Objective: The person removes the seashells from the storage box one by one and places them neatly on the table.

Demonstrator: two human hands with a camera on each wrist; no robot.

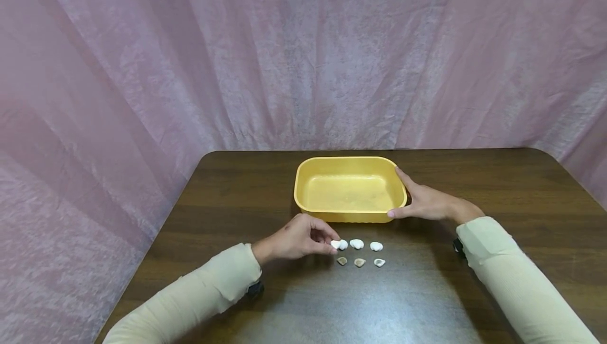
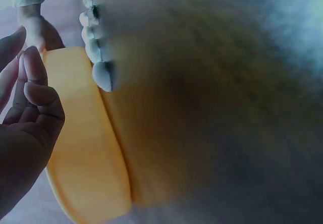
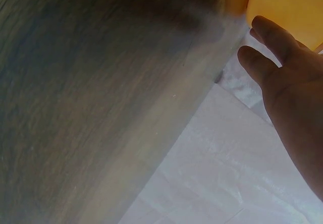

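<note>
My left hand [image 1: 301,237] pinches a small white seashell [image 1: 335,244] between thumb and fingertips, at the left end of a row of white shells [image 1: 356,244]. Nearer to me lies a second row of small shells [image 1: 359,262], brownish or pale inside their white edges. In the left wrist view the left hand [image 2: 30,93] has thumb and fingertips brought together. My right hand [image 1: 427,203] rests at the right end of a yellow plastic basin [image 1: 346,217], thumb at the front corner, fingers stretched along the side toward the back. The basin's inside holds nothing visible.
The dark wooden table [image 1: 227,196] has rounded far corners. Behind it hangs a pink velvety curtain [image 1: 303,59]. The basin stands toward the table's far edge, beyond the shells.
</note>
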